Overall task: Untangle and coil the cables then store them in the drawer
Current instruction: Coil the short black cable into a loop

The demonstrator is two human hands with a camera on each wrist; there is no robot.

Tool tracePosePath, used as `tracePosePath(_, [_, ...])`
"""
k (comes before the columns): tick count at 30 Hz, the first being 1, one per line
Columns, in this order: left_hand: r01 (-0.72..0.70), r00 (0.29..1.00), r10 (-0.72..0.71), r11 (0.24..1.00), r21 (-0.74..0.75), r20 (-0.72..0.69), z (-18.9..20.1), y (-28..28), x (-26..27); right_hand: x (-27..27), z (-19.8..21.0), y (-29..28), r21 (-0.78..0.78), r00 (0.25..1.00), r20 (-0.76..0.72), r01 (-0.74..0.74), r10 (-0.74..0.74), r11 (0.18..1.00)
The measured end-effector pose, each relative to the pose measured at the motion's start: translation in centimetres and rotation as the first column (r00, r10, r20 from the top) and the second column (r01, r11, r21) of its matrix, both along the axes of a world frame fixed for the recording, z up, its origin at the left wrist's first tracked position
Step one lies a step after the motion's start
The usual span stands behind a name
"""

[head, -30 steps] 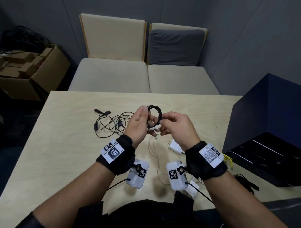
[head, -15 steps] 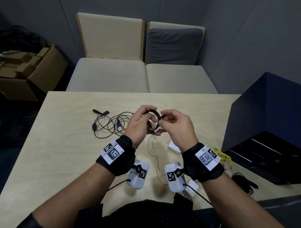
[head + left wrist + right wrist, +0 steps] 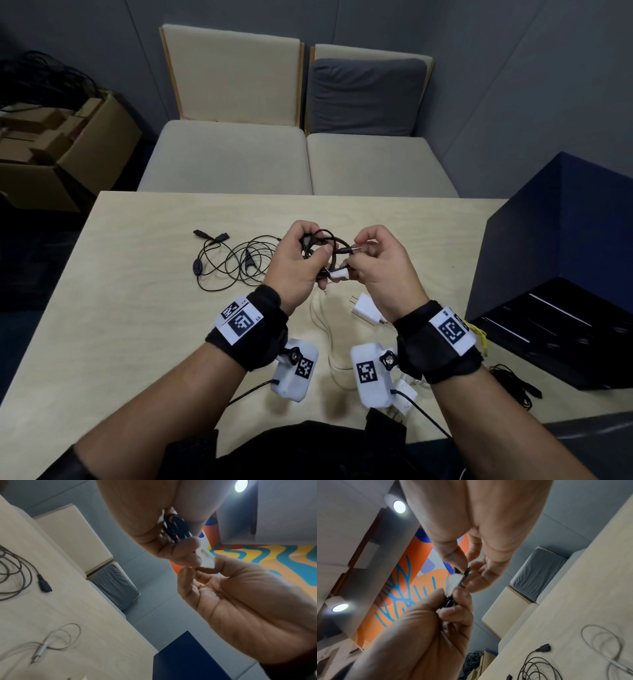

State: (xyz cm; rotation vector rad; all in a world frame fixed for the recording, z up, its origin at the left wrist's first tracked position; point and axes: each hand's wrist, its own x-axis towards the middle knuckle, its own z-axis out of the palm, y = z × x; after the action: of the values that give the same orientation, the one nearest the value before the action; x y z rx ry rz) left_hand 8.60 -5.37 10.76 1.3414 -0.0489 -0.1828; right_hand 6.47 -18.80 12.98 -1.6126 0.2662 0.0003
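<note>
Above the counter [image 3: 102, 308], our left hand [image 3: 294, 263] grips the coiled black cable [image 3: 322, 246] while our right hand [image 3: 380, 270] pinches its white tie [image 3: 337, 274]. We judge the coil is being fastened; next, it goes into the drawer [image 3: 561, 342], right of the counter.

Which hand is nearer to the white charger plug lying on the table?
Right. The right hand is raised just above and beyond the white charger plug, pinching the black cable coil; the left hand grips the coil farther to the left.

Your head camera looks down over the table [image 3: 137, 308]; both wrist cameras look up, close, sharing the coiled cable [image 3: 322, 246].
</note>
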Motion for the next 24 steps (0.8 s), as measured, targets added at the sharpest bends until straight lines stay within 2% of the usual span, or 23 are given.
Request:
tracePosePath(7, [0.019, 1.0, -0.02, 0.999, 0.033, 0.019, -0.09, -0.14, 0.14, 0.0, -0.08, -0.36, 0.196, 0.998, -0.002, -0.068, 0.07, 0.978])
tracePosePath(10, [0.05, 0.998, -0.053, 0.996, 0.071, 0.038, 0.03, 0.0, 0.06, -0.02, 0.24, -0.58, 0.229, 0.992, 0.005, -0.127, 0.13, 0.965])
tracePosePath(11, [0.061, 0.997, -0.065, 0.995, 0.079, 0.04, 0.1, 0.03, 0.01, 0.03, 0.18, -0.69, 0.21, 0.99, 0.014, -0.137, 0.137, 0.968])
tracePosePath(15, [0.09, 0.996, -0.092, 0.991, 0.099, 0.017, 0.25, 0.05, -0.19, 0.1, -0.08, -0.62, -0.07, 0.989, 0.047, -0.135, 0.138, 0.988])
tracePosePath(20, [0.115, 0.993, -0.114, 0.991, 0.065, -0.024, 0.52, 0.43, -0.44, 0.08, -0.06, -0.83, -0.143, 0.985, 0.006, -0.169, 0.171, 0.975])
tracePosePath(22, [0.133, 0.989, -0.131, 0.991, 0.026, -0.074, 0.47, 0.58, -0.4, 0.14, -0.06, -0.93, -0.228, 0.985, 0.002, -0.167, 0.172, 0.959])
tracePosePath(24, [0.15, 0.982, -0.148, 0.989, 0.005, -0.119, 0.37, 0.53, -0.39, 0.08, 0.21, -0.93, -0.385, 0.98, -0.005, -0.186, 0.2, 0.904])
